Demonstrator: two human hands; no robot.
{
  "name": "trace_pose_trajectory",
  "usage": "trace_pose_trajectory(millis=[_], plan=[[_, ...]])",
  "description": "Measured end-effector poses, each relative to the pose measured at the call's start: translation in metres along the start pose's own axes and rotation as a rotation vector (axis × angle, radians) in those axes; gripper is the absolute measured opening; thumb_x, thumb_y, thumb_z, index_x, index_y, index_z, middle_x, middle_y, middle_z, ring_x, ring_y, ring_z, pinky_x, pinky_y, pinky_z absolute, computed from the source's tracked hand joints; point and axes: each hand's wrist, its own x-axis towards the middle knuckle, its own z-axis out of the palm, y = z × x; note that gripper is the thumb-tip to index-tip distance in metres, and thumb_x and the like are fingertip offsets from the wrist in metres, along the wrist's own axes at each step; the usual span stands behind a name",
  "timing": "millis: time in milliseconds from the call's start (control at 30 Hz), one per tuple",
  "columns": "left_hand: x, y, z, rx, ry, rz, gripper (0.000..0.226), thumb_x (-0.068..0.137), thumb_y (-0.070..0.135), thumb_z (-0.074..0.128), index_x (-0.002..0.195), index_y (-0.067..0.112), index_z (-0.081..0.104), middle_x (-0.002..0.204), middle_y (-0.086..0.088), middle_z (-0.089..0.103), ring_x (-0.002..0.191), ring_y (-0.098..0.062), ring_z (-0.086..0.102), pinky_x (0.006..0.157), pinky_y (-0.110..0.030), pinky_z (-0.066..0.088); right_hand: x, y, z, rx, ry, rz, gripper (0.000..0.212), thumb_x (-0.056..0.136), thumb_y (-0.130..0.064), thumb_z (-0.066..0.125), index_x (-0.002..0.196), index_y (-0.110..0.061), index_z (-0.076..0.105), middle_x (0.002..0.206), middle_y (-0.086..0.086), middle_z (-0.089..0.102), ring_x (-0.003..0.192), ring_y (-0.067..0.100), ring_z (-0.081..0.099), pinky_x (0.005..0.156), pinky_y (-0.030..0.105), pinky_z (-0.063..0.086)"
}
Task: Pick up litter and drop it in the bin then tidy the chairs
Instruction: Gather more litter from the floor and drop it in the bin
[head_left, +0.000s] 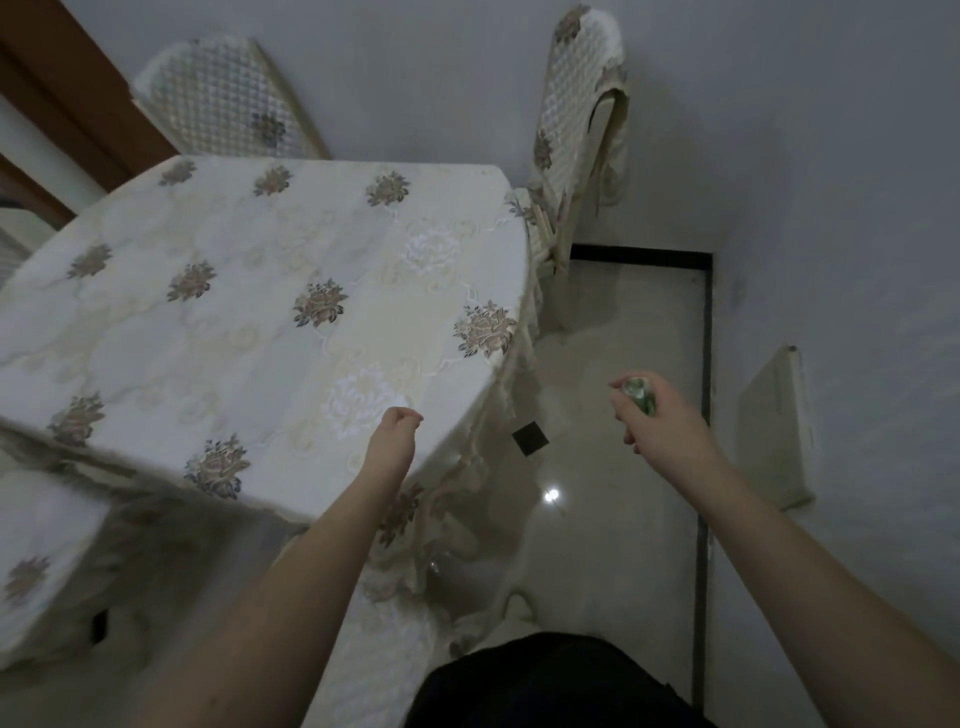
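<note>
Covering the surface (249, 291) is a cream floral-embroidered cloth; at its near edge the left hand (397, 431) hangs with loosely curled, empty grip. Right of it, over the glossy floor (623, 322), the right hand (657, 421) grips a crumpled green-and-white wrapper (641, 393).

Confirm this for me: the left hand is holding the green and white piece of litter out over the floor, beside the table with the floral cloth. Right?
Not quite. The head view shows the right hand gripping the green and white litter, not the left. The left hand holds nothing, its fingers loosely curled near the table edge. The rest stands: the litter is held out over the floor, beside the floral-cloth table.
</note>
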Motion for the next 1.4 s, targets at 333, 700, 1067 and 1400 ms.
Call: trace_pose_trajectory(millis=[333, 700, 1067, 1400], plan=[[0.062, -0.027, -0.009, 0.364, 0.18, 0.051, 0.051, 0.091, 0.039, 0.051, 0.133, 0.014, 0.037, 0.106, -0.011, 0.061, 0.084, -0.026, 0.06, 0.07, -0.035, 0.047, 0.06, -0.027, 0.035, -0.093, -0.078, -0.006, 0.006, 0.093, -0.033, 0.054, 0.096, -0.037, 0.058, 0.081, -0.002, 0.064, 0.062, 0.013, 0.06, 0.066, 0.037, 0.053], [0.12, -0.039, -0.014, 0.635, 0.077, 0.131, 0.037, 0.091, 0.038, 0.057, 0.117, 0.012, 0.053, 0.113, -0.01, 0.05, 0.091, -0.027, 0.055, 0.074, -0.034, 0.046, 0.133, -0.079, 0.078, -0.179, -0.104, -0.044, 0.006, 0.094, -0.029, 0.053, 0.097, -0.031, 0.059, 0.076, -0.002, 0.062, 0.056, 0.012, 0.057, 0.053, 0.026, 0.045], [0.164, 0.041, -0.005, 0.418, -0.102, 0.328, 0.02, 0.085, 0.034, 0.069, 0.092, 0.019, 0.058, 0.091, -0.002, 0.049, 0.081, -0.022, 0.054, 0.064, -0.029, 0.03, 0.185, -0.091, 0.066, -0.143, -0.015, -0.03, 0.007, 0.094, -0.027, 0.054, 0.099, -0.027, 0.06, 0.079, 0.002, 0.063, 0.059, 0.013, 0.058, 0.062, 0.035, 0.052], [0.181, 0.165, 0.09, 0.153, -0.273, 0.309, 0.031, 0.085, 0.04, 0.063, 0.072, 0.02, 0.042, 0.064, 0.002, 0.044, 0.056, -0.014, 0.039, 0.056, -0.03, 0.032, 0.254, -0.061, -0.004, -0.059, 0.051, 0.011, 0.008, 0.095, -0.024, 0.054, 0.101, -0.023, 0.059, 0.082, 0.005, 0.061, 0.064, 0.018, 0.056, 0.059, 0.028, 0.047]])
